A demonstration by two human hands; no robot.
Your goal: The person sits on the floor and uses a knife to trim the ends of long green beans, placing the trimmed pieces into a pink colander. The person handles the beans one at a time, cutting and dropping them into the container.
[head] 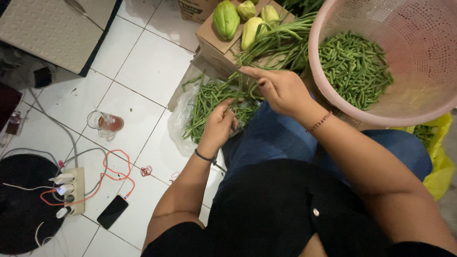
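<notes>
Beside knee: pink basket (333, 102) holds cut beans (354, 66) | both hands, left (220, 124), right (281, 88), grip long beans (209, 102)

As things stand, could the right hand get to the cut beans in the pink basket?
Probably yes. The right hand holds long beans just left of the pink basket, whose open side tilts toward it. Nothing lies between the hand and the cut beans, though its fingers are occupied.

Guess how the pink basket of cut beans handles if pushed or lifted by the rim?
The pink basket looks like thin perforated plastic, so probably light and a bit flexible at the rim. The cut green beans are heaped to one side, so it would likely tip that way and the loose pieces slide. It already sits tilted, so a push may rock it.
</notes>
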